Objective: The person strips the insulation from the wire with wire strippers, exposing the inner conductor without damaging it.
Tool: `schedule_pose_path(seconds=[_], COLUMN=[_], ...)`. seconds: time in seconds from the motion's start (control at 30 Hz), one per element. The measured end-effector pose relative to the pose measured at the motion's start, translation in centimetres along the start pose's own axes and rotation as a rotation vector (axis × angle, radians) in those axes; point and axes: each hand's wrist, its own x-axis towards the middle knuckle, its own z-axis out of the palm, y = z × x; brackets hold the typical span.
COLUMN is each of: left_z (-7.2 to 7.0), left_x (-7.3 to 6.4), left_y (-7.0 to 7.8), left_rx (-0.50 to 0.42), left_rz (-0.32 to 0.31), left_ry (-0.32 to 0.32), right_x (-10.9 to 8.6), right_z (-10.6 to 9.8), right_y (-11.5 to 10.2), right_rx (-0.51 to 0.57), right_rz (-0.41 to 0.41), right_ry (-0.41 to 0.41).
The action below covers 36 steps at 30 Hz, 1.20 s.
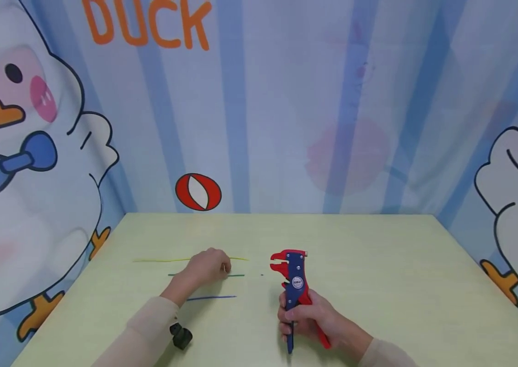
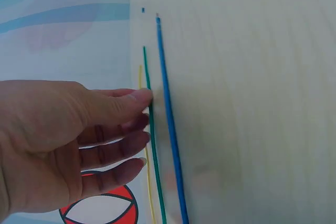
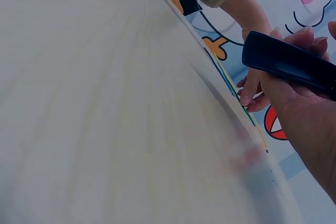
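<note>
Three thin wires lie side by side on the table: a yellow wire [image 1: 158,261], a green wire [image 1: 236,276] and a blue wire [image 1: 213,297]. In the left wrist view, the blue wire [image 2: 169,108] has a short bare tip at its far end. My left hand [image 2: 68,135] pinches the green wire [image 2: 153,129] between thumb and index finger, close to one end. My right hand [image 1: 316,316] grips a red and blue wire stripper [image 1: 294,280] by its handles, its head upward. The right wrist view shows only a dark handle [image 3: 286,61] of it.
A tiny blue piece [image 1: 262,274] lies to the right of the green wire. A black device [image 1: 181,336] sits at my left wrist. Beyond the pale table [image 1: 401,285] hangs a curtain [image 1: 277,102] printed with ducks and a ball.
</note>
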Motion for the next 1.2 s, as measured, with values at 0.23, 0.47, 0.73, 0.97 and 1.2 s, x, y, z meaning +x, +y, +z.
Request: schedule_pose_path(seconds=[0.23,0.47,0.73,0.97,1.2], left_z=[0.9,0.0,-1.9,-1.7,-2.0], left_x=[0.4,0.3,-2.9,-3.8,-4.0], left_y=[-0.5,-0.6,4.2,5.7,6.1], left_rx=[0.076,0.201,-0.029,-0.092,-0.169], left_rz=[0.021,0.031,0.162,0.263,0.316], left_ry=[-0.038,0.052,0.234,0.326,0.384], right_x=[0.1,0.3,0.1,0.0,-0.2], right_z=[0.0,-0.2,-0.2,-0.1,-0.3], right_y=[-0.1,-0.6,0.0,0.0,-0.2], right_rx=[-0.012,-0.021,0.01,0.009,0.006], right_rz=[-0.001,-0.011,0.002,0.034,0.018], right_ry=[0.023,0.019,-0.005,0.017,-0.009])
